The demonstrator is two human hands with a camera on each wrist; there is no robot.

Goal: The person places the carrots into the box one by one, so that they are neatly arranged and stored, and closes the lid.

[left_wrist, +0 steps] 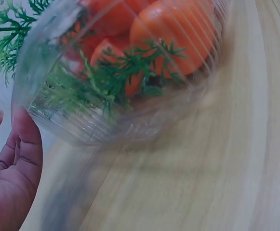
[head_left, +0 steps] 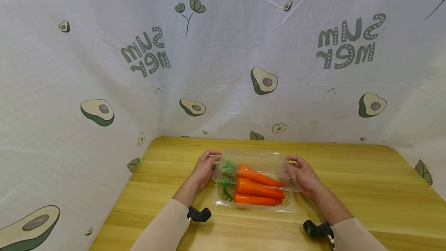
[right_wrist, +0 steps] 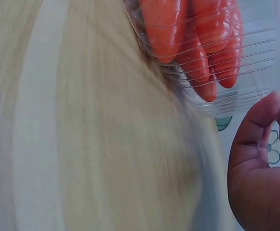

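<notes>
Several orange carrots (head_left: pixel 259 186) with green leafy tops (head_left: pixel 226 191) lie side by side in a clear plastic box (head_left: pixel 256 207). Its clear lid (head_left: pixel 258 157) stands tilted over the back of the box, covering part of the carrots. At the lid's left edge, my left hand (head_left: pixel 205 169) pinches the plastic between thumb and fingers. My right hand (head_left: pixel 304 175) holds the right edge the same way; its thumb (right_wrist: pixel 262 113) presses the thin rim in the right wrist view. Carrot ends (left_wrist: pixel 173 36) and leaves show through the ribbed side wall in the left wrist view.
The box rests on a wooden table (head_left: pixel 167 165) with yellowish boards. A white cloth (head_left: pixel 223 57) printed with avocados and lettering hangs behind the table and along both sides. A small black device (head_left: pixel 199 214) is worn at each wrist.
</notes>
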